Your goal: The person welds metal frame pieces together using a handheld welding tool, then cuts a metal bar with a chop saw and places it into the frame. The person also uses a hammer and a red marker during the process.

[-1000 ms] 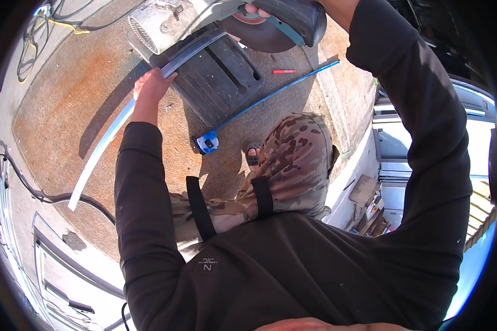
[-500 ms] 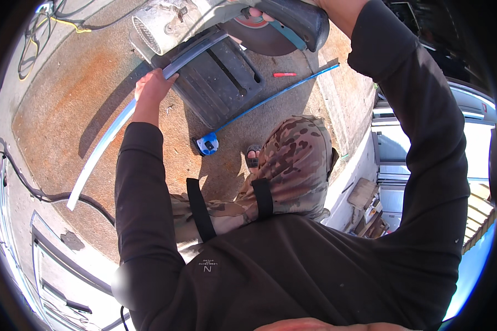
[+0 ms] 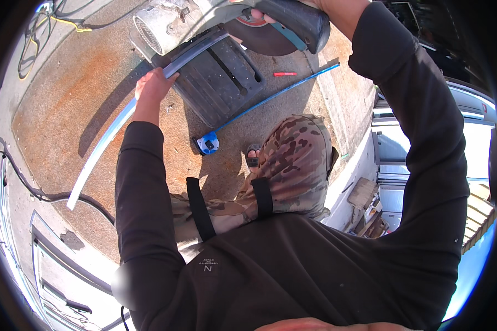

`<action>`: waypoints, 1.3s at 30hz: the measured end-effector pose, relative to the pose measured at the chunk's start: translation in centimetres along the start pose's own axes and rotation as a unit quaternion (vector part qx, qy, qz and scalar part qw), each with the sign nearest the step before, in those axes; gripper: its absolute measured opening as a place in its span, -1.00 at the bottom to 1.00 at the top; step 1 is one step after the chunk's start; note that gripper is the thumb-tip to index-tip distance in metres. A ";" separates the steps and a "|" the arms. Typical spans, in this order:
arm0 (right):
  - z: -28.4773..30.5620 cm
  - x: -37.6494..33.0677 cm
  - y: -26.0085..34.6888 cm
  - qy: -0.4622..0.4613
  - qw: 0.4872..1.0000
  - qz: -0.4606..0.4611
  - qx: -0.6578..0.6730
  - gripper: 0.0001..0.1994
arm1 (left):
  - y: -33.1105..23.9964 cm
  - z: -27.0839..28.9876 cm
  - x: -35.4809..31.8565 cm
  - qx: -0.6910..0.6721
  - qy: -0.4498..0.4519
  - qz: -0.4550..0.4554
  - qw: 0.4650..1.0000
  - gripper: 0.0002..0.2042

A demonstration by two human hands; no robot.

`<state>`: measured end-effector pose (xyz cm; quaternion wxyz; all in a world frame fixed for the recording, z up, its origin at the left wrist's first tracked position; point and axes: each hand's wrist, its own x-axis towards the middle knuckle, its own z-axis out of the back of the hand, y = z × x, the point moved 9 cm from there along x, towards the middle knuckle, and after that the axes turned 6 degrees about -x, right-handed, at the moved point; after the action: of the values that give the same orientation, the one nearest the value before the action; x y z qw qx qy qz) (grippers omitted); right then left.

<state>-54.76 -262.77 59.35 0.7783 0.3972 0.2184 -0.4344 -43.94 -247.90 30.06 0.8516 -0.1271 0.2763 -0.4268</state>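
Note:
My left hand (image 3: 153, 87) is closed around a long, shiny, pale metal strip (image 3: 106, 137), pressing it over the edge of a chop saw's black base (image 3: 215, 83). The strip's near end sticks out to the left, and its far end goes under the saw head. At the top of the view my right hand (image 3: 332, 8) grips the saw's dark handle (image 3: 301, 22), with fingertips showing below it. Next to the handle are the dark cutting disc (image 3: 259, 38) and the worn, light motor housing (image 3: 168, 25). The disc's contact with the strip is hidden.
A blue tape measure (image 3: 207, 143) lies beside the base, its blue blade (image 3: 281, 95) stretched out to the right. A red marker (image 3: 285, 74) is on the concrete. Black cable (image 3: 83, 199) runs along the left, and a yellow cord (image 3: 72, 23) lies at far left. My sandalled foot (image 3: 253, 156) is nearby.

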 end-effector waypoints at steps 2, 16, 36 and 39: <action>-0.2 0.0 -0.1 0.012 1.000 0.001 0.006 -0.72 | -0.1 0.1 -0.1 -0.012 0.004 -0.007 1.000 -0.38; 0.2 0.7 -0.9 0.011 0.995 -0.006 -0.096 -0.78 | -0.4 0.6 -0.5 -0.019 0.009 -0.002 1.000 -0.39; -0.4 0.5 -1.7 -0.010 0.999 -0.012 -0.036 -0.70 | -0.3 0.4 -0.4 -0.005 0.005 -0.004 1.000 -0.38; -0.4 0.6 -1.8 -0.010 0.999 -0.011 -0.033 -0.69 | -0.4 0.5 -0.4 -0.006 0.006 -0.003 1.000 -0.38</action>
<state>-56.01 -263.31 57.95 0.7882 0.3648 0.2291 -0.4394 -44.11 -247.80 30.73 0.8479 -0.1301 0.2838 -0.4285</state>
